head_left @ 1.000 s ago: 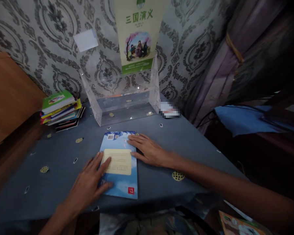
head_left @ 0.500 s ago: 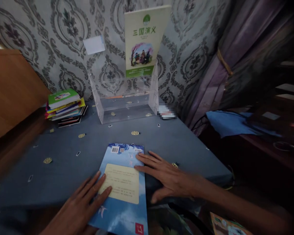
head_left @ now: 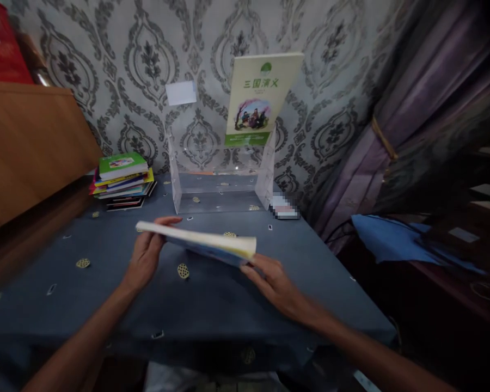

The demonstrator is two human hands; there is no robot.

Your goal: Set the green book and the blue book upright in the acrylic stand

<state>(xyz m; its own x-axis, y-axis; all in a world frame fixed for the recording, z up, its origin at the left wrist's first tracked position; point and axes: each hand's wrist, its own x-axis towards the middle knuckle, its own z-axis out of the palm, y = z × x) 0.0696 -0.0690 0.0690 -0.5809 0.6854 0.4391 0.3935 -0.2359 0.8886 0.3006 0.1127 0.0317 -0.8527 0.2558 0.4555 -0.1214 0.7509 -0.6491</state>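
Note:
A blue-covered paperback book (head_left: pixel 204 244) is held above the table, seen edge-on with its pale page edges facing me and slightly blurred. My left hand (head_left: pixel 147 253) grips its left end, with fingers on the far side. At the right end, my right hand (head_left: pixel 269 277) pinches the lower corner. Beyond the book stands a clear acrylic rack (head_left: pixel 220 201), and a green and cream book (head_left: pixel 265 98) with a picture on its cover is propped upright at the rack's upper right.
A stack of books (head_left: pixel 122 179) lies at the table's back left, beside a wooden cabinet (head_left: pixel 32 152). A pixelated flat item (head_left: pixel 283 207) is right of the rack. The blue tablecloth (head_left: pixel 212 310) reaches the near edge. A tied purple curtain (head_left: pixel 363 158) hangs at right.
The blue book, earlier lying back cover up under both hands at the table's near edge, is now lifted, turned edge-on and farther forward. Both hands now grip its ends.

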